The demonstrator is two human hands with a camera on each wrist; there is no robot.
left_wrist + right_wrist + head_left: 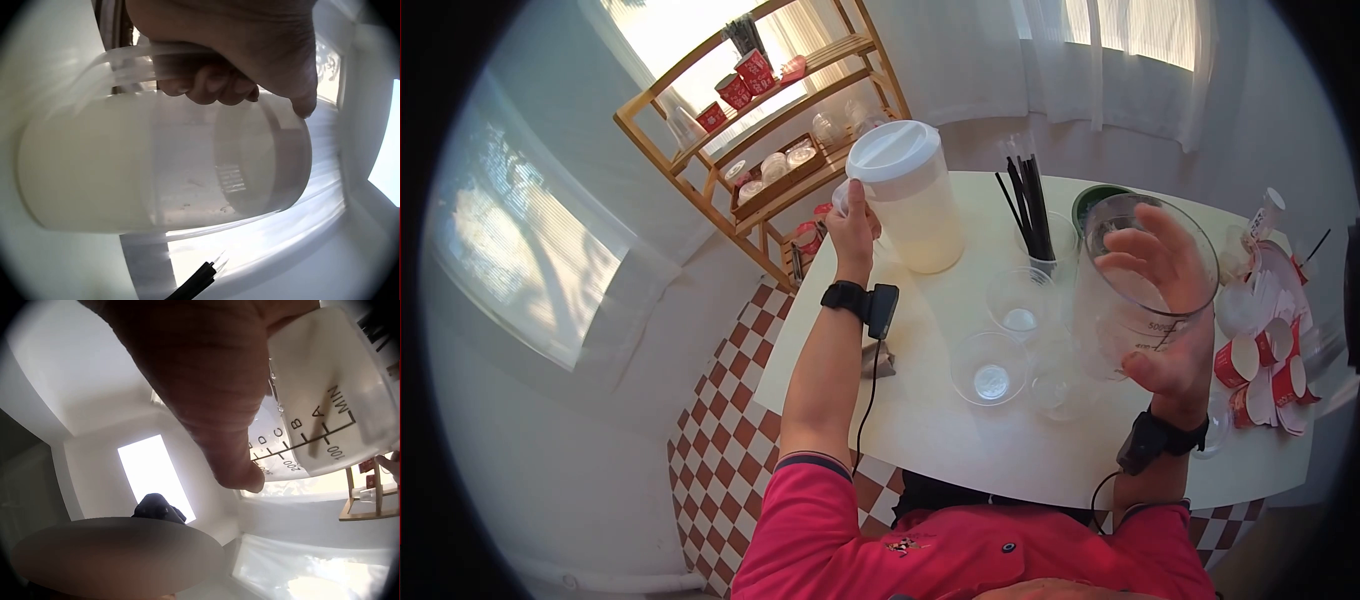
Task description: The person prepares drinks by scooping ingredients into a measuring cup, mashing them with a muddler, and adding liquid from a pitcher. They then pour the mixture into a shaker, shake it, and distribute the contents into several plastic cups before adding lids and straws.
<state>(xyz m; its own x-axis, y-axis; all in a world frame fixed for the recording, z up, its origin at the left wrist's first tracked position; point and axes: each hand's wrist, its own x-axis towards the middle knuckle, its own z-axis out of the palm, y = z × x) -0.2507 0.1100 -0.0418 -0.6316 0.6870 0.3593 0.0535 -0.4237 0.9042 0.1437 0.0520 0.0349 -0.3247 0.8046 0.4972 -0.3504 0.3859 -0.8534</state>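
My left hand (855,235) grips the handle of a translucent pitcher (920,215) with a white lid and pale liquid inside. In the left wrist view the fingers curl through the handle of the pitcher (187,162), and the thumb lies by the lid. On the right, my right hand (1175,310) holds a large clear measuring cup (1115,325), thumb on the near side, fingers on the far side. Its printed scale faces the right wrist camera beside the thumb of my right hand (206,394). The head view does not settle whether the pitcher's base touches the table.
Two clear cups (991,368) (1020,300) stand between the hands on the white table (920,420). Behind them are black straws (1032,205) in a container and a green bowl (1090,205). Red paper cups (1238,360) lie at the right; a wooden shelf (690,155) stands beyond the table.
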